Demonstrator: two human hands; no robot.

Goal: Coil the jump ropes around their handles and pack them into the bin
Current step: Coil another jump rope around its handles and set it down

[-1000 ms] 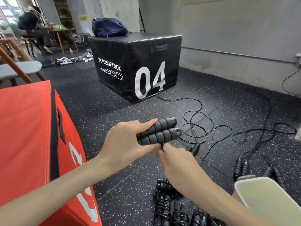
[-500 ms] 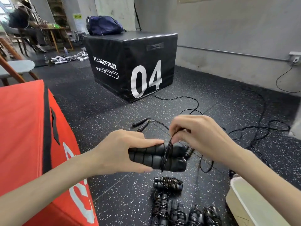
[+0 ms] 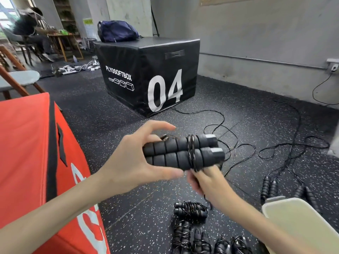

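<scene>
Now the left hand is gripping the handles lying crosswise, while the right hand is pinching rope just beneath them.

A gym – speckled rubber floor, black plyo box, scattered jump ropes.

Matt ribbed foam handles; speckled rubber floor; glossy vinyl box.

Left hand grips the paired handles, thumb underneath, index finger extended. Right hand below them, fingers pinching the rope.
</scene>
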